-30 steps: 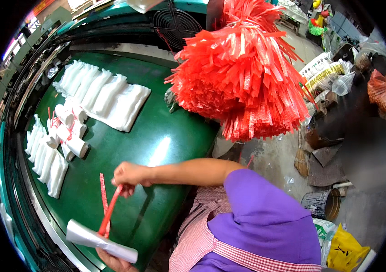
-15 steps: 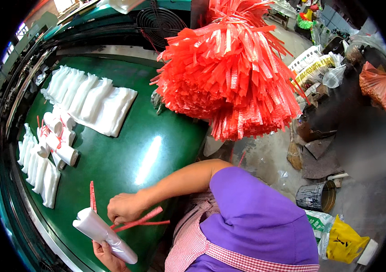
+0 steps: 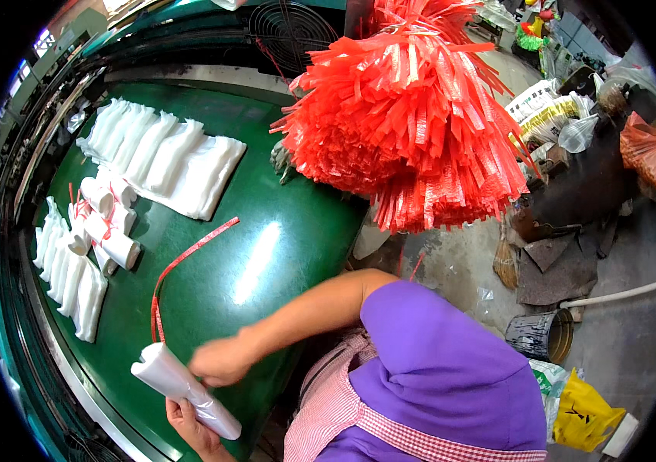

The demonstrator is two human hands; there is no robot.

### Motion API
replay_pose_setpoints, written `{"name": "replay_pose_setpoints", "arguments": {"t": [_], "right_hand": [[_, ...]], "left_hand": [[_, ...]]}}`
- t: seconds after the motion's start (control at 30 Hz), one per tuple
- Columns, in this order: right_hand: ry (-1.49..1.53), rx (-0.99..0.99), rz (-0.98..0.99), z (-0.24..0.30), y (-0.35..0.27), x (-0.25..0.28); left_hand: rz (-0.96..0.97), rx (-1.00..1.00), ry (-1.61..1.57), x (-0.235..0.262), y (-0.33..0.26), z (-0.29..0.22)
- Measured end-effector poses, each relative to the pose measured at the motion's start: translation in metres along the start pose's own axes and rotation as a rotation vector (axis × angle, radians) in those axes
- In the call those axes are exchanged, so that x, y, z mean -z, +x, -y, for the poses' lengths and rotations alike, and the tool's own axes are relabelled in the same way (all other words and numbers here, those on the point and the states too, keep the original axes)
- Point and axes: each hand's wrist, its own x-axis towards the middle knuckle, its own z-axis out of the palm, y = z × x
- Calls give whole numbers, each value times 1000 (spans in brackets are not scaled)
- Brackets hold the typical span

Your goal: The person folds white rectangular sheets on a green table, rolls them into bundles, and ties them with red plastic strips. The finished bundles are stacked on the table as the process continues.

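Holding hand: left hand [image 3: 188, 423], near left; we see its fingers curled closed around the white roll, thumb lying along the top.
White roll [image 3: 178, 379]: glossy, slanting from far left to near right above the near part of the green table [image 3: 201, 304]; we cannot tell whether it touches the surface.
Right hand [image 3: 222, 362]: just beside the roll, on its right, slightly blurred; fingers bent inward, tips partly hidden — we cannot tell whether they grip anything.
Red strip [image 3: 155, 308]: rising from behind the roll's far end, curving to the right across the table.
Tied rolls [image 3: 105, 219]: small white pile with red bands, left side, between the far row of white bundles [image 3: 162, 158] and the left row of white bundles [image 3: 70, 269].
Red bunch [image 3: 405, 131]: thick mass of strips at the table's far right corner.
Floor, right: we note a dark bucket [image 3: 540, 335] and a yellow bag [image 3: 586, 412].
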Motion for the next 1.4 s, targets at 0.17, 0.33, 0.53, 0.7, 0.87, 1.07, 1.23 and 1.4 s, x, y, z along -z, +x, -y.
{"name": "replay_pose_setpoints", "arguments": {"t": [0.17, 0.33, 0.53, 0.7, 0.87, 1.07, 1.23, 1.4], "right_hand": [[38, -130, -8, 20, -41, 1], [38, 87, -47, 16, -29, -5], [1254, -488, -118, -18, -13, -8], [613, -291, -37, -26, -15, -30], [-329, 142, -341, -18, -38, -42], [-97, -18, -113, 11, -40, -36], [1256, -546, -195, -1, -16, -3], [492, -223, -76, -22, -19, -33]], "left_hand": [[2, -128, 349, 4, 21, -3], [351, -35, 931, -21, 37, 1], [278, -434, 1171, -38, 27, 23], [106, -275, 482, -6, 14, 50], [-25, -24, 417, -8, 24, 44], [130, -150, 556, -19, 26, 45], [60, -356, 579, -21, -4, 48], [420, -878, 1050, -42, -2, 24]]}}
